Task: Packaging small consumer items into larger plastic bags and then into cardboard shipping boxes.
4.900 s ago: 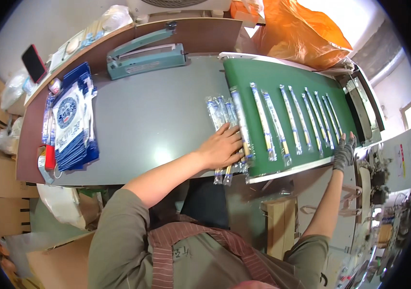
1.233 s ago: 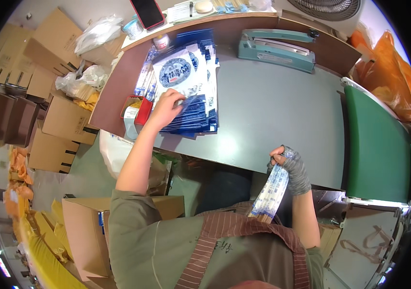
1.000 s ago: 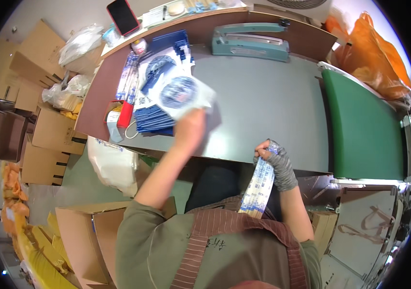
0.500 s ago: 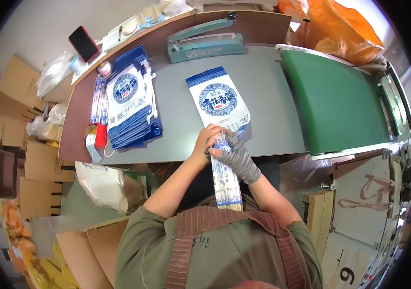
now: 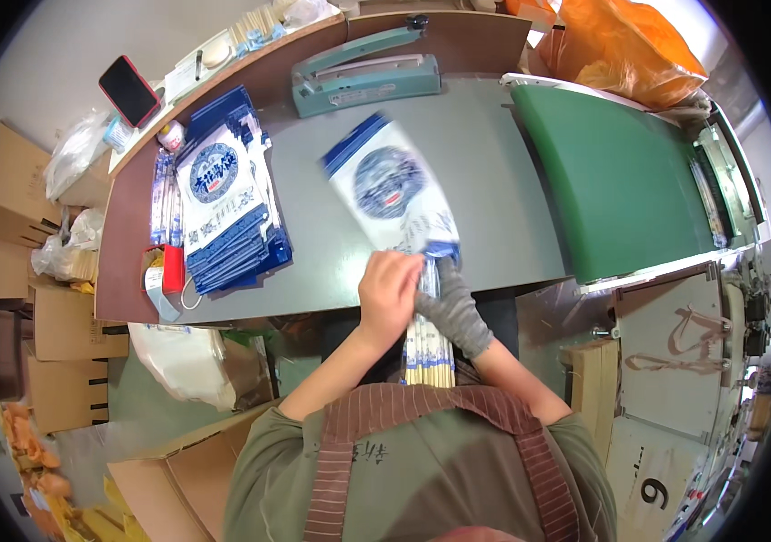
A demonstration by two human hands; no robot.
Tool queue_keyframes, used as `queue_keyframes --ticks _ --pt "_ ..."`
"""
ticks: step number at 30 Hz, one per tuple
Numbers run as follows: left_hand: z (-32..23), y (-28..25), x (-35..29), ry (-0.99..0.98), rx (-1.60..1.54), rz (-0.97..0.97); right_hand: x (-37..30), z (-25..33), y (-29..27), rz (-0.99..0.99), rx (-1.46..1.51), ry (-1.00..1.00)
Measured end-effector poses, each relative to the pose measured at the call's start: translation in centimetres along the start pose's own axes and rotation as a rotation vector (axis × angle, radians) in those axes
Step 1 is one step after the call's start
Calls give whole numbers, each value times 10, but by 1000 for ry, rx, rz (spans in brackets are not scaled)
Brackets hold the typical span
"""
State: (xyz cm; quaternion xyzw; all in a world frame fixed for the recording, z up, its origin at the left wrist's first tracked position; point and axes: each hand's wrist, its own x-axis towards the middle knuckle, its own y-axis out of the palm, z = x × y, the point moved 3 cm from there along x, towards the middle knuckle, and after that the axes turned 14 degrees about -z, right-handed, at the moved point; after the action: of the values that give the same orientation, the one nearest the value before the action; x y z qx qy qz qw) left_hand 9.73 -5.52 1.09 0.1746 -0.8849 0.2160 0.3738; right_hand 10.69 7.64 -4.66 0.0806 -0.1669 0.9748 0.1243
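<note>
Your blue-and-white pouch point(image 5: 384, 188)'s tilted leftward, likely light, floppy; left hand point(image 5: 388, 291) pinches its near edge, right hand point(image 5: 454, 312) clasps stiff, slick-looking sleeved chopsticks point(image 5: 428, 354): grip mid-bundle!

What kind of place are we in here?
Probably a small packing workshop: there's what looks like a teal bag sealer, a green conveyor-like belt and a stack of printed bags.

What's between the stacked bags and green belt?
The head view shows one bag over grey tabletop, left hand and right hand at its near end.
</note>
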Motion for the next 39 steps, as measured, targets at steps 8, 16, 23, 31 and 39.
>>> queue_keyframes --ticks 8,16,23,31,39 --pt "-31 -41 -47 40 -45 347 -100 -7 -61 360 111 519" --pt "40 20 27 57 217 157 91 -14 -13 -295 -551 -449" --pt "6 -64 -71 -141 255 467 -51 -6 -60 -121 -564 -593" --pt "-77 -79 151 -222 -249 36 54 219 -86 -175 -149 -522" --pt "-96 -61 168 448 148 251 135 219 -78 -164 -193 -451"
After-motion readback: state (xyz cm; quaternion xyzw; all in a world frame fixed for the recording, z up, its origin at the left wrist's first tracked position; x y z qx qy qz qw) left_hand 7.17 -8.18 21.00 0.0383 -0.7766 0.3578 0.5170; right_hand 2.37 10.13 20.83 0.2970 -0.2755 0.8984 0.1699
